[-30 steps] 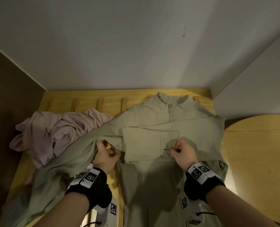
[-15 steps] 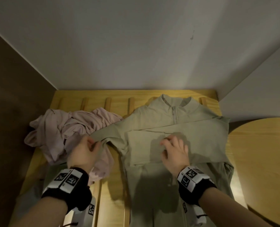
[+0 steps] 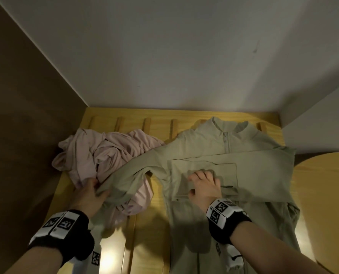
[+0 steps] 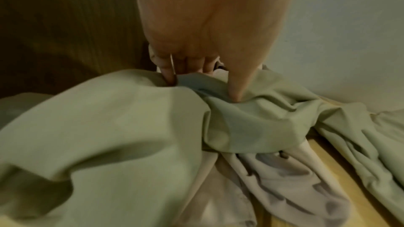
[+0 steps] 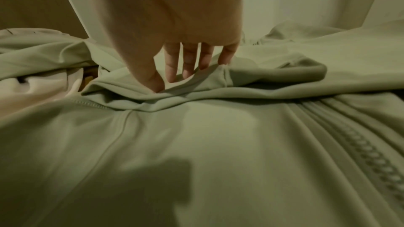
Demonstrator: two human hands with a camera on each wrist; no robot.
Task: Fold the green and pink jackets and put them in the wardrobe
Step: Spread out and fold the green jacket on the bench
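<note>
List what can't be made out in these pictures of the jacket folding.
- Wardrobe: in no view.
- Green jacket hem: cut off by the bottom edge of the head view.
- Left hand fingertips: buried in the green sleeve in both the head and left wrist views, so the exact grip is unclear.
- Pink jacket: crumpled, partly under the sleeve; its shape is hidden.
- Right hand: whether it pinches or only presses is unclear.

Left hand (image 3: 89, 196) is reaching forward-left, fingers and thumb curling in a pinching grip. Right hand (image 3: 204, 186) is lying palm-down, fingers spread, nearly straight. Both forearms are extending forward.
</note>
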